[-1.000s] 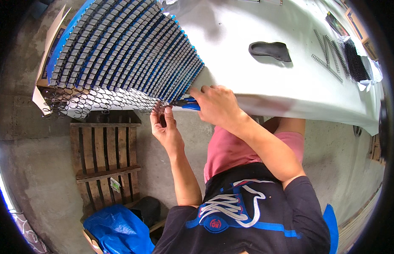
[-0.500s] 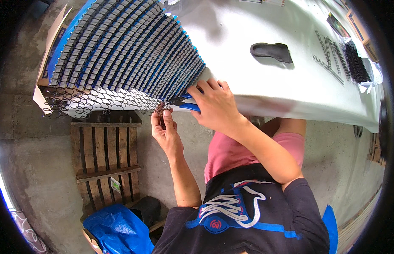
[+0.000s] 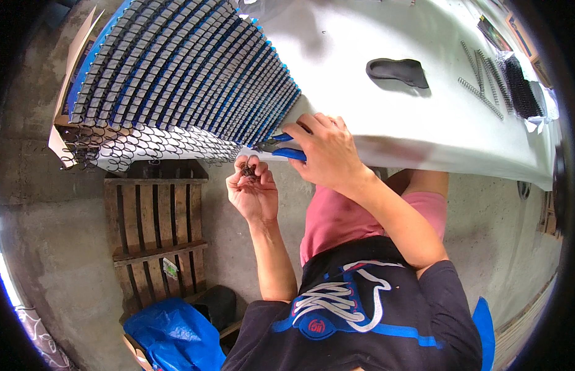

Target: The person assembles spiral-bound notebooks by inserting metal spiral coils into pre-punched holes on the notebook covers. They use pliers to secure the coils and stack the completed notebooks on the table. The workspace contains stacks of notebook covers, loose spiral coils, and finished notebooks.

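Observation:
My right hand (image 3: 330,151) is wrapped around blue-handled pliers (image 3: 290,153), their jaws pointing left at the near corner of a large wire-coil panel (image 3: 194,68). That panel has rows of black spirals with grey-white segments over a blue backing. Loose black wire loops (image 3: 154,148) hang along its near edge. Just below the plier jaws, my left hand (image 3: 255,196) is closed, palm turned up, with a small dark brown wire coil (image 3: 248,170) pinched in its fingertips. The fingers partly hide the coil.
On the white-covered table (image 3: 337,37) lie a black shoe-sole-shaped piece (image 3: 397,72), several loose springs (image 3: 482,80) and a black coil bundle (image 3: 519,89). A wooden pallet (image 3: 157,213) and a blue plastic sheet (image 3: 173,334) are on the floor to the left.
My left hand has turned palm up and shifted slightly right, bringing the brown coil away from the loose loops. My right hand and the pliers have moved a little to the right.

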Demonstrator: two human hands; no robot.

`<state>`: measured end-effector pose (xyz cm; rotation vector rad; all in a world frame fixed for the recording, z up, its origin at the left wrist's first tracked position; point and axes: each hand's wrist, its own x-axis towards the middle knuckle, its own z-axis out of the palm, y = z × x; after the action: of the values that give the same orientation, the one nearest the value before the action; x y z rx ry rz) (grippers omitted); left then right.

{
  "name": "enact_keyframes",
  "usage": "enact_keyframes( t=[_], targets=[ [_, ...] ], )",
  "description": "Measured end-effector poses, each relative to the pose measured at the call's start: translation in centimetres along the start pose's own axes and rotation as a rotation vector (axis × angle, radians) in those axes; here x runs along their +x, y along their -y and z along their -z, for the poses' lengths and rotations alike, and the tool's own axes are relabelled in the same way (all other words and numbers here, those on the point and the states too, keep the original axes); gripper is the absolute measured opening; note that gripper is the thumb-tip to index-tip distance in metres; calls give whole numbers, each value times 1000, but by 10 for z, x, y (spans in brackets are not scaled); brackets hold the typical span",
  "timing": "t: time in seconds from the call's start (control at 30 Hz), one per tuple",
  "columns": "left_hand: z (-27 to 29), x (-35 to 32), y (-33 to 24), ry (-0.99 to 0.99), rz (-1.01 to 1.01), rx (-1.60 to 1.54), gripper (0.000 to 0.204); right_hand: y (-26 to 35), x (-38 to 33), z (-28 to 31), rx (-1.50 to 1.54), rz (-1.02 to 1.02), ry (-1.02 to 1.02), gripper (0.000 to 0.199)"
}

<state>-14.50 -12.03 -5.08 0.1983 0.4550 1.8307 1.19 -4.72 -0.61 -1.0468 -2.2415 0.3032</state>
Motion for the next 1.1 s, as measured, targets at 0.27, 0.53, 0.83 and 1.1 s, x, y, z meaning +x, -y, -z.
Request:
enact_keyframes(
  t=[0.27,0.53,0.83,1.1],
  targets=[
    [-12,-1,-18,-18,-113,46,29,11,5,-8,-5,1,-67,39],
    [-35,8,-1,-227,-511,836,17,17,7,-9,-7,-3,-34,37],
    [-27,21,6,-183,-856,1089,18,17,3,-3,-8,-39,-50,39],
    [-26,20,6,-203,-816,1060,20,22,8,-5,0,-62,59,36]
  ],
)
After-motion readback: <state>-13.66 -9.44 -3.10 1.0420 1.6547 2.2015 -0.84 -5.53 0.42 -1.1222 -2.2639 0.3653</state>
